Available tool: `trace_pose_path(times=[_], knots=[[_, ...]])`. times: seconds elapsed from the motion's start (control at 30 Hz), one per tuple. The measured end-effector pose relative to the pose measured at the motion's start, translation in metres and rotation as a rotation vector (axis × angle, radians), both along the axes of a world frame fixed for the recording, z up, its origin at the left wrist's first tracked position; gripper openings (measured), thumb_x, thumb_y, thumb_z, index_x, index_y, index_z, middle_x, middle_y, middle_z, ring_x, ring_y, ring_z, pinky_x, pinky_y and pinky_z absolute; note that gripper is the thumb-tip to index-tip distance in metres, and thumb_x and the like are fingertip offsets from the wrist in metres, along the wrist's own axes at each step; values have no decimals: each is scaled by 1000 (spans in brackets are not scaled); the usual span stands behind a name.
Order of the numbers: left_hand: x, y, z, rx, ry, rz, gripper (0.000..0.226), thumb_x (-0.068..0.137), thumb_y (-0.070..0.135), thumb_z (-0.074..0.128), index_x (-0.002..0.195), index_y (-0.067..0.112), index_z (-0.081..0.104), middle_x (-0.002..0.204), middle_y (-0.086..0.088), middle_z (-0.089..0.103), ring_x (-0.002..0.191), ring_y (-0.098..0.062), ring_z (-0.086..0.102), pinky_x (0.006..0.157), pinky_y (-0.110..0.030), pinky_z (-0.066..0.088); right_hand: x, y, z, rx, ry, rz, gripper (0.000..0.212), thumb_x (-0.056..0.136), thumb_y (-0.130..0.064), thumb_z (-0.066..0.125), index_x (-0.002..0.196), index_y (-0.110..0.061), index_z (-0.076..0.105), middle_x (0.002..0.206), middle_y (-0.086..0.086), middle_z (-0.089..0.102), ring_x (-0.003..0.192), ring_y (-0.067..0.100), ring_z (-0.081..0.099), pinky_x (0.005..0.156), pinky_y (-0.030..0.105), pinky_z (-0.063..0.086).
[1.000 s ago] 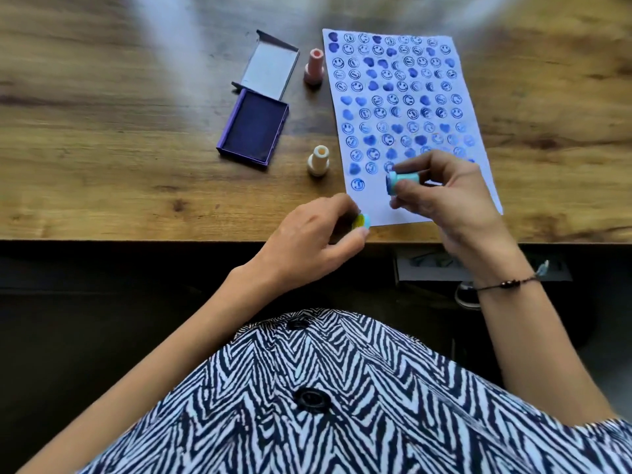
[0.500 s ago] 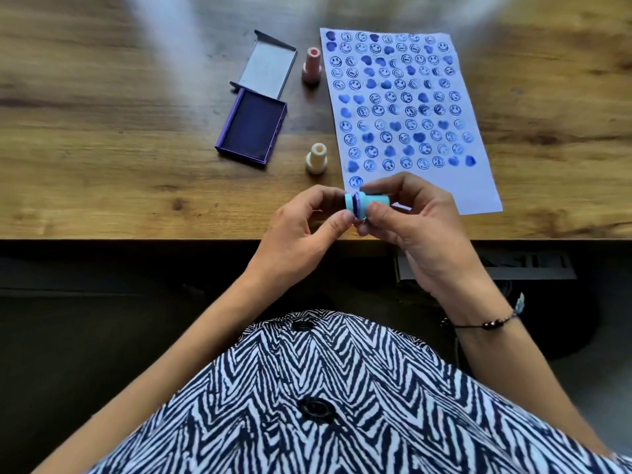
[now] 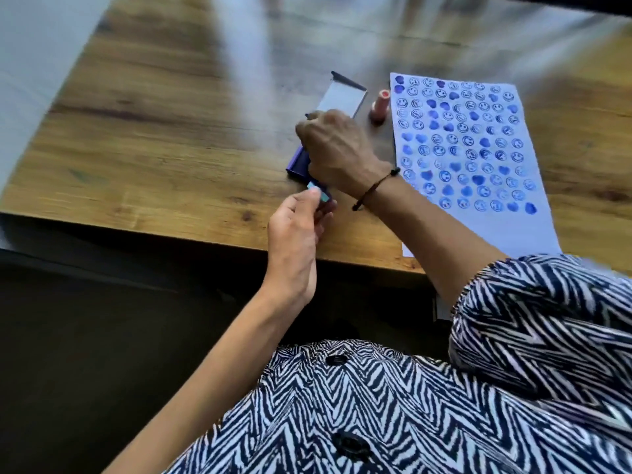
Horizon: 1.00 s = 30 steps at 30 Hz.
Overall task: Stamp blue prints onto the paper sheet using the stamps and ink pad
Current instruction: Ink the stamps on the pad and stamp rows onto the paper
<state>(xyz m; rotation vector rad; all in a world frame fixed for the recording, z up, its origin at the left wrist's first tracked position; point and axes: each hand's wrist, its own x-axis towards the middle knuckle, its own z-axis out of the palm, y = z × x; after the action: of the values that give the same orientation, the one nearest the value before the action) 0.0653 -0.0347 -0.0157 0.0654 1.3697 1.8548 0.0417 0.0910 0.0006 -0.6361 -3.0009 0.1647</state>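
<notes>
The right hand [image 3: 337, 150] reaches across to the open ink pad [image 3: 297, 163] and is curled into a loose fist directly over it, knuckles up. Its fingers [image 3: 309, 128] are bunched and pointing down onto the pad, but what they pinch is hidden beneath the hand, so whether a stamp sits between them cannot be told. Only the purple near-left corner of the pad shows past the knuckles; its raised lid [image 3: 343, 99] stands just beyond the fingertips.

The left hand [image 3: 295, 230] hovers just nearer the person than the pad, thumb and forefinger closed narrowly on a small light-blue piece [image 3: 314, 192], probably a stamp cap, though motion blur makes this uncertain. That piece lies right beside the pad's near edge.

To the right of the right hand's knuckles a pink stamp [image 3: 379, 107] stands upright on the wooden table [image 3: 164, 131], between lid and paper sheet [image 3: 478, 230]. The sheet lies beyond the right wrist, covered with rows of blue smileys and hearts, its near strip bare.
</notes>
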Motion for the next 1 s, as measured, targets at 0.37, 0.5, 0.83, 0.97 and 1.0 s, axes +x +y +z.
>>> trace_pose_path(times=[0.37,0.5,0.83,0.97,1.0], knots=[[6,-11,-1,-21,293,-94,14,86,29,51,85,17,58,93,-12,65,90,-28,61,82,-31,48,20,20,18,-254,152,-72,18,70,-3,53,82,-5,66,89,17,68,88,32,61,70,35,43],[29,-5,-1,-36,1033,-628,42,82,39,41,106,7,54,101,-14,67,93,-21,60,83,-30,44,88,36,43,-436,422,-389,21,61,-15,65,81,-11,69,69,4,57,57,6,48,58,21,38],[50,19,-17,-112,1628,-944,36,83,33,35,89,2,53,85,-18,62,84,-34,56,80,-34,35,176,5,-3,-267,256,-522,16,73,-15,61,88,-9,64,91,18,66,85,33,60,76,40,48],[49,19,-16,-114,1609,-926,34,83,32,37,88,2,53,82,-18,61,80,-34,56,77,-32,34,169,4,-2,-140,110,-498,16,79,-12,57,94,-10,61,100,18,60,90,39,59,74,45,50],[48,18,-16,-119,1603,-926,34,83,32,37,88,2,53,81,-19,61,79,-34,56,77,-31,34,167,5,-1,-113,81,-493,16,80,-12,55,95,-10,61,100,18,60,90,40,58,73,44,49]])
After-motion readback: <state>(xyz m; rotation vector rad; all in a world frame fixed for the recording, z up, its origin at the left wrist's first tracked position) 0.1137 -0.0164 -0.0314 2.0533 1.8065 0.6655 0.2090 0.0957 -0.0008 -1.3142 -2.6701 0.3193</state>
